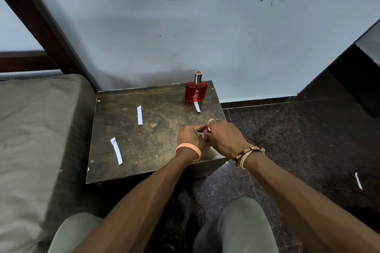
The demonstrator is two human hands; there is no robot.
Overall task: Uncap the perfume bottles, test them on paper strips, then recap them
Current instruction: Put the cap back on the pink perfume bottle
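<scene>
A red perfume bottle [196, 91] with a silver cap stands upright at the far right of the small dark table [156, 129]. One paper strip [197, 107] lies just in front of it. Two more strips lie on the table, one in the middle [139, 115] and one at the near left [116, 151]. My left hand [190, 135] and my right hand [224, 137] are closed together over a small pink object [204, 132] at the table's right side. Most of that object is hidden by my fingers, so I cannot tell what it is.
A grey mattress [30, 139] lies to the left of the table, with a dark wooden frame [41, 22] behind it. The wall stands right behind the table. A loose paper strip [358, 180] lies on the dark floor at the right. My knees are at the bottom.
</scene>
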